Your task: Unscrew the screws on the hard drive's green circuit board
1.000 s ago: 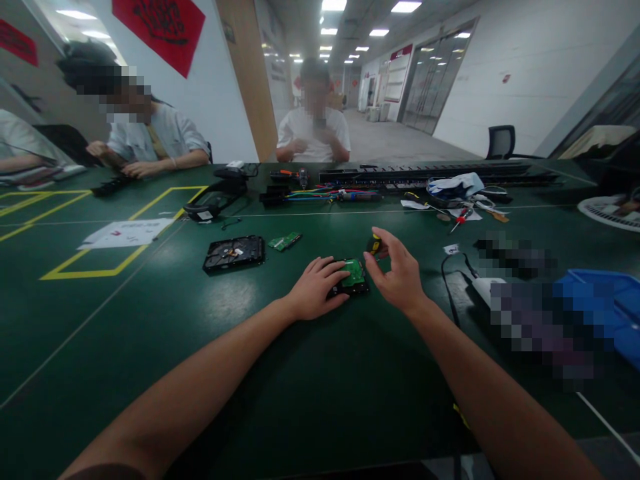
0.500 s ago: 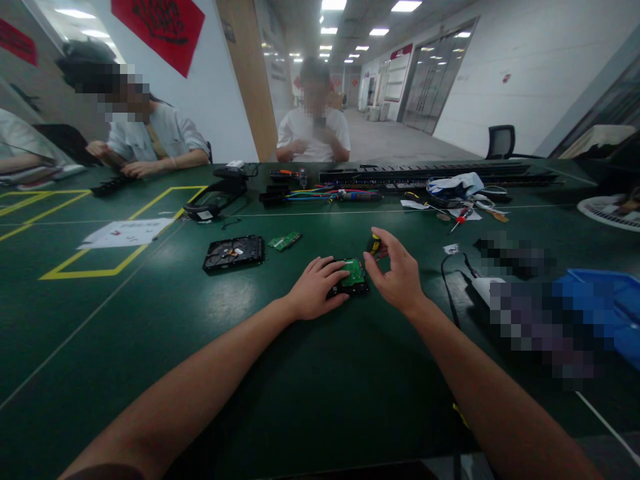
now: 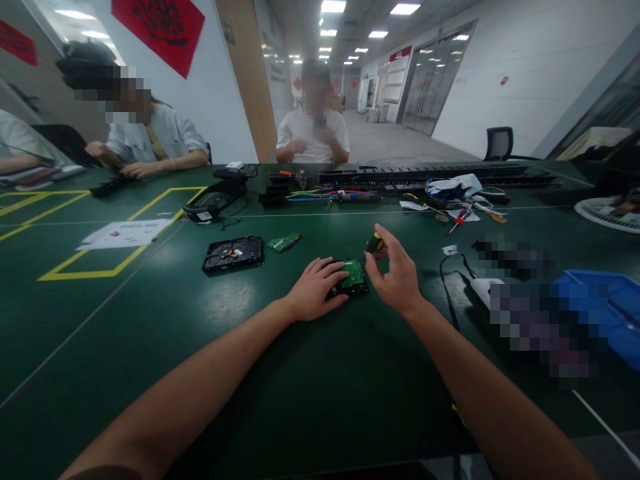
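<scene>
My left hand (image 3: pixel 316 289) rests over the left part of a hard drive (image 3: pixel 354 275) with a green circuit board facing up, its fingers and thumb around the drive. My right hand (image 3: pixel 397 275) grips a yellow and black screwdriver (image 3: pixel 373 245) at the drive's right edge; the screwdriver's tip is too small to make out. A second, black hard drive (image 3: pixel 233 255) lies on the green table to the left. Between the two drives, farther back, is a loose green circuit board (image 3: pixel 285 241).
White paper (image 3: pixel 125 233) with small bits lies at the left. Cables (image 3: pixel 320 196) and long black strips stretch along the back. A red screwdriver (image 3: pixel 460 219), a blue tray (image 3: pixel 600 307) and a white fan-like grille (image 3: pixel 607 215) are right. People sit across the table.
The screwdriver handle in my right hand has tilted slightly, and the fingers have shifted a little on it. My left hand stays on the drive.
</scene>
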The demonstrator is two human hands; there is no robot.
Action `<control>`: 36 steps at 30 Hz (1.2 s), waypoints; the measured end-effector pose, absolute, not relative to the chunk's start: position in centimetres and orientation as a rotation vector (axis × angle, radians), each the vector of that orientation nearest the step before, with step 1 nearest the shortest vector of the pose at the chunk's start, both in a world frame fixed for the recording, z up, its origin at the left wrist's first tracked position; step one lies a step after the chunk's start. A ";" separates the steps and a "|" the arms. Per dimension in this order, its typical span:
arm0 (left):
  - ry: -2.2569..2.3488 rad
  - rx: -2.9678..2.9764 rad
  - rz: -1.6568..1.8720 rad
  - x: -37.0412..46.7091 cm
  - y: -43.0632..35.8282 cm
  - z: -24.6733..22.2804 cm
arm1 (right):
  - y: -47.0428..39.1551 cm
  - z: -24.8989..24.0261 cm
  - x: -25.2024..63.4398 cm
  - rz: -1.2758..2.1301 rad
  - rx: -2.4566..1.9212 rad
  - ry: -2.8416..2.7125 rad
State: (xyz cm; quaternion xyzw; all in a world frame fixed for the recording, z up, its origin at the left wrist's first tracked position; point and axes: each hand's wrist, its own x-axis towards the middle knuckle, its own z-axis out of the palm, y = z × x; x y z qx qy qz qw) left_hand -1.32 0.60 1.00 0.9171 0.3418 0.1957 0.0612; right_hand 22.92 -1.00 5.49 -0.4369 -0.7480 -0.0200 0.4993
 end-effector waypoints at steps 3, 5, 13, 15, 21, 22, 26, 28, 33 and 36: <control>1.032 2.776 0.591 -1.4 0.6 0.9 | -0.9 5.5 22.9 -0.082 -1.046 -1.793; 1.029 2.774 0.592 -1.4 0.7 0.8 | -0.9 5.6 23.0 -0.106 -1.037 -1.794; 1.021 2.753 0.602 -1.3 0.7 0.9 | -1.1 5.8 23.0 -0.090 -1.035 -1.820; 1.020 2.759 0.596 -1.3 0.7 0.9 | -1.1 5.7 22.9 -0.085 -1.037 -1.826; 1.023 2.771 0.598 -1.4 0.7 0.8 | -1.0 5.8 22.9 -0.123 -1.023 -1.811; 1.022 2.773 0.598 -1.4 0.7 0.8 | -1.0 5.8 22.9 -0.121 -1.023 -1.811; 1.027 2.775 0.586 -1.4 0.7 0.9 | -1.0 5.8 23.0 -0.106 -1.031 -1.820; 1.028 2.774 0.583 -1.4 0.7 0.9 | -1.0 5.7 23.0 -0.110 -1.031 -1.817; 1.022 2.748 0.602 -1.4 0.7 0.9 | -1.0 5.5 23.0 -0.102 -1.035 -1.800; 1.019 2.753 0.604 -1.4 0.7 0.9 | -0.9 5.4 23.0 -0.093 -1.033 -1.798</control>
